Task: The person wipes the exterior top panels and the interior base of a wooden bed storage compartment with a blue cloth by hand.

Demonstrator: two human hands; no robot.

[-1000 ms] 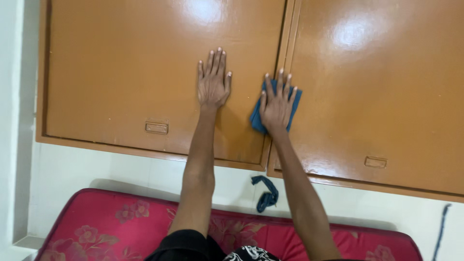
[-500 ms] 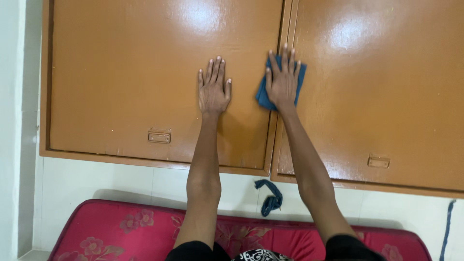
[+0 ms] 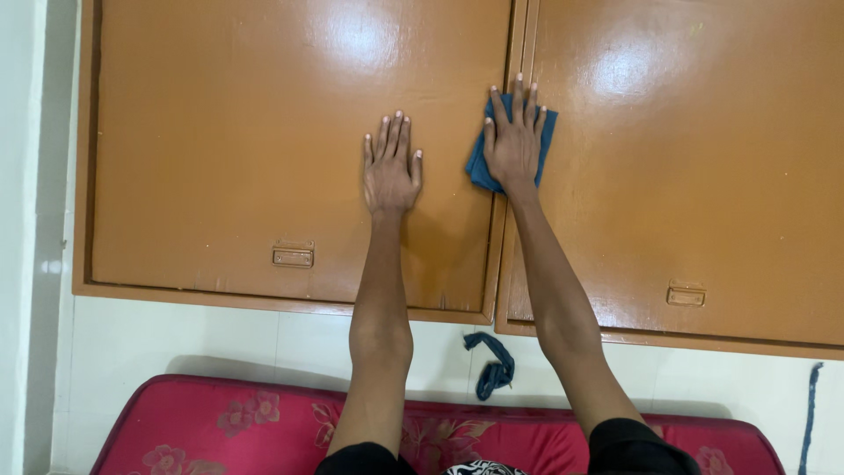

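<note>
Orange-brown cabinet doors [image 3: 220, 132]: two glossy panels fill the upper view, meeting at a vertical seam near 12 o'clock; each has a small recessed handle [image 3: 292, 256] low on its panel.
Red floral mattress [image 3: 220, 422]: along the bottom edge, at 6 o'clock.
Left hand [image 3: 391, 167]: open, palm flat on the left door, fingers spread, holding nothing.
Right hand [image 3: 513, 141]: flat, fingers extended, pressing the blue cloth [image 3: 480, 167] against the seam.
Blue cloth: under the right palm, edges showing at 3 and 9 o'clock of that hand.
Dark blue strip [image 3: 494, 362]: hanging on the white wall below the doors.
</note>
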